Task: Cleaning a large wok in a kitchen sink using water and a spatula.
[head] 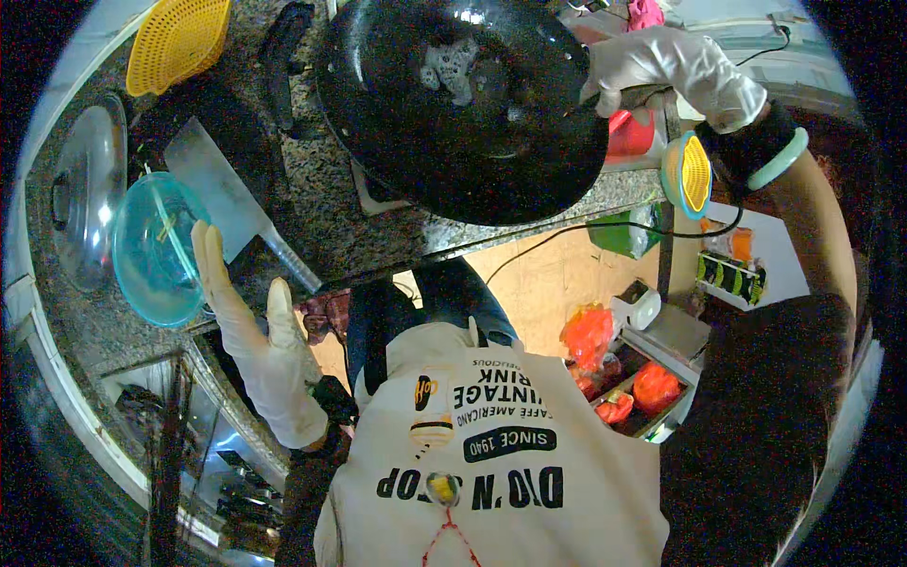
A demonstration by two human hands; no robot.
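A large black wok (pixel 468 163) sits over the stone counter, with a little foamy liquid (pixel 451 71) in its bottom. At the wok's right edge, my right hand (pixel 655 67) in a white glove has its fingers closed on the rim or a handle there; the exact grip is partly hidden. My left hand (pixel 262 347), also in a white glove, is raised with fingers apart and holds nothing. Its fingertips overlap the rim of a translucent blue-green bowl (pixel 152 248); whether they touch cannot be told. A cleaver (pixel 220 188) lies beside the bowl, its handle towards me.
A glass lid (pixel 92 198) and a yellow basket (pixel 177 46) are at the left on the granite counter (pixel 382 248). A smaller yellow basket (pixel 698 173) stands right of a red container (pixel 631 135). A black cord (pixel 638 228) hangs across the counter front. Below is a drawer (pixel 680 411) with red bags.
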